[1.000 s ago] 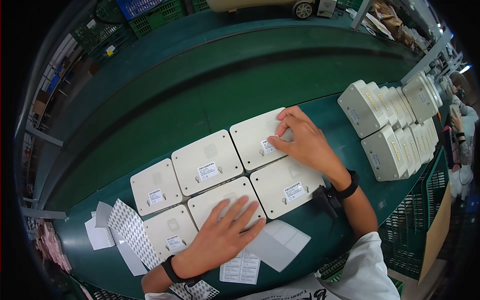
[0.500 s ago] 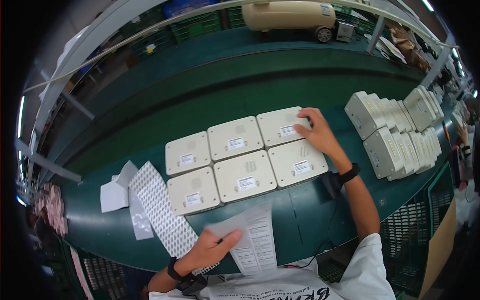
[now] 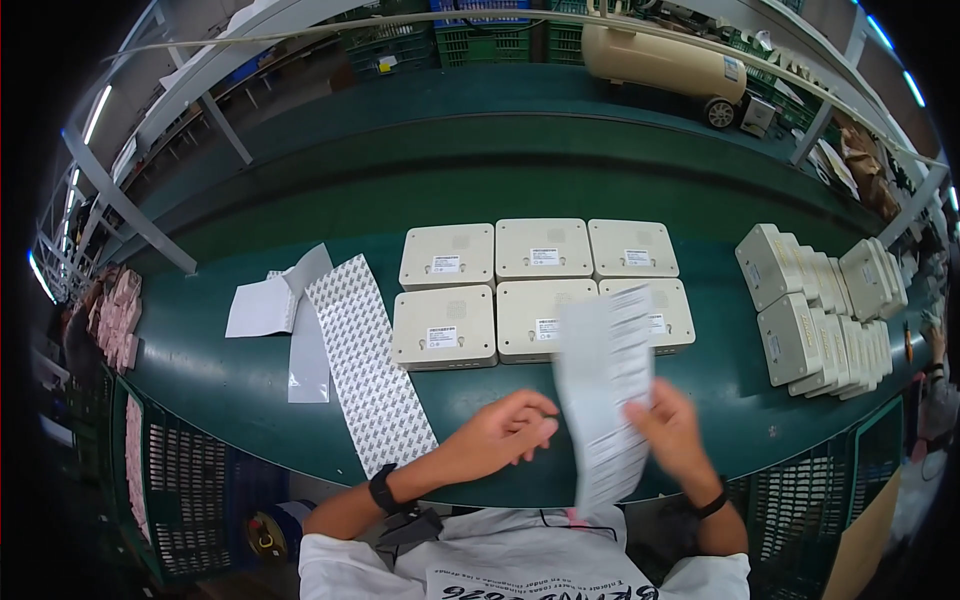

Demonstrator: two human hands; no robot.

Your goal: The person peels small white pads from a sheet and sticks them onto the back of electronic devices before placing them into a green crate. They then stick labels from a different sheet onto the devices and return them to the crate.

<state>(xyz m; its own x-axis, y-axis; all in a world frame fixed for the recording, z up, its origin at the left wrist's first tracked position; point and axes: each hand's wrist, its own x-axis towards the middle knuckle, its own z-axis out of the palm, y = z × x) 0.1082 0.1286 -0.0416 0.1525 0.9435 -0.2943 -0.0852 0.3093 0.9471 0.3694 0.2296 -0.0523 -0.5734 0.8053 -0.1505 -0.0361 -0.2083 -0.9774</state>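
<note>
My right hand (image 3: 670, 428) grips a white label sheet (image 3: 602, 395) by its right edge. The sheet is blurred by motion and stands upright in front of the boxes, hiding part of them. Left of the sheet, my left hand (image 3: 508, 430) hovers over the near table edge, fingers loosely bent and apart, with nothing in it. Beyond both hands several cream plastic boxes lie flat in two rows, such as the near-left box (image 3: 470, 312). White labels with print, like the label (image 3: 441, 337), show on them.
A long patterned strip (image 3: 372, 365) lies on the green table (image 3: 190, 340) beside white papers (image 3: 260, 308). Stacked cream boxes (image 3: 790, 340) stand at the right. Green crates (image 3: 200, 500) sit below the table edge. Past the table is a beige air compressor tank (image 3: 660, 60).
The sheet has passed from my left hand to my right hand. My right hand has come back from the far-right box toward me. The head view has shifted.
</note>
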